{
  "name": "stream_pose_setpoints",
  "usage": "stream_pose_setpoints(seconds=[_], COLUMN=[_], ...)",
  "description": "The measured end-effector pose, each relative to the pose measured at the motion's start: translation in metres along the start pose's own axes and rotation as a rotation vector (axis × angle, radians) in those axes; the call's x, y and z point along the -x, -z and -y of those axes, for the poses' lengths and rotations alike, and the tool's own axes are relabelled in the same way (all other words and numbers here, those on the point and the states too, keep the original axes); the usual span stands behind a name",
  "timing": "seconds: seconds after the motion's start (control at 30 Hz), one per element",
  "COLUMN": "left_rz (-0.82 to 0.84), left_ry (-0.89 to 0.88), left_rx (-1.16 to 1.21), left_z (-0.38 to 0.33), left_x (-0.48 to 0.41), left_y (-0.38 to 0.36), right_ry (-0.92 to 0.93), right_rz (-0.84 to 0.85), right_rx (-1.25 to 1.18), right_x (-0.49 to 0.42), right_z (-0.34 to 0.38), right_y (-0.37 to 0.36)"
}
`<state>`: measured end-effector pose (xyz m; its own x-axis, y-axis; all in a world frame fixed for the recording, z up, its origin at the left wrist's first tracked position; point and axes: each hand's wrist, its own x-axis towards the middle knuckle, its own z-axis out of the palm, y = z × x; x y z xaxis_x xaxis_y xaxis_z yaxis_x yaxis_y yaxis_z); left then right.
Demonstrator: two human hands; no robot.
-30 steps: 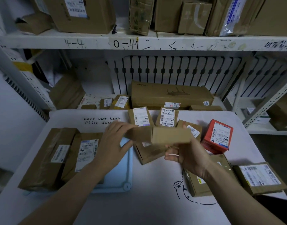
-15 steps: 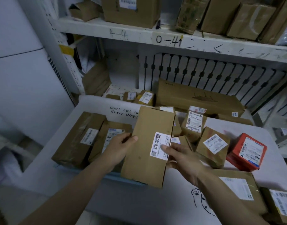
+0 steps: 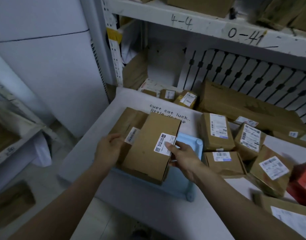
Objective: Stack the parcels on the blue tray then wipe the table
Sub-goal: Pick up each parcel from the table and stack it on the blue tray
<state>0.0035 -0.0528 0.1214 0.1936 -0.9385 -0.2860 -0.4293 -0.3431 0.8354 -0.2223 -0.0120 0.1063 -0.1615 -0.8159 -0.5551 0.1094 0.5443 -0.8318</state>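
The labelled parcel (image 3: 148, 149) is sitting over the left half of the blue tray (image 3: 192, 146), tilted, its far end leaning on the long parcel (image 3: 129, 122) already lying on the tray. Both hands are holding it. The right hand (image 3: 187, 158) is pinching its tray-centre edge, thumb pressing on the white label and fingers curling under. The left hand (image 3: 109, 149) is bracing the opposite edge with narrow, curled fingers; how firmly it is gripping is hard to tell.

The stacking step is under way, and this parcel appears to be in the act of being placed. The next move is likely calling for lowering it flat and square on the stack, then letting go without nudging what lies beneath.

Just right of the tray, several loose parcels (image 3: 216, 132) are waiting on the table (image 3: 131, 200), with a red box (image 3: 303, 181) further right. Wiping is not yet possible while they are covering the table. Behind the tray, a shelf (image 3: 200, 26) is carrying more boxes.
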Motion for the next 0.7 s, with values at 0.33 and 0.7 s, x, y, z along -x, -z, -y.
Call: stream_pose_setpoints(seconds=[0.33,0.7], left_rz=[0.113,0.189], left_ry=[0.089,0.049], left_rx=[-0.06,-0.148], left_z=[0.017,0.03], left_x=[-0.062,-0.078], left_y=[0.032,0.036], right_ry=[-0.026,0.006], right_rz=[-0.015,-0.094], right_rx=[0.023,0.2], right_x=[-0.062,-0.07], right_z=[0.019,0.011], right_y=[-0.102,-0.12])
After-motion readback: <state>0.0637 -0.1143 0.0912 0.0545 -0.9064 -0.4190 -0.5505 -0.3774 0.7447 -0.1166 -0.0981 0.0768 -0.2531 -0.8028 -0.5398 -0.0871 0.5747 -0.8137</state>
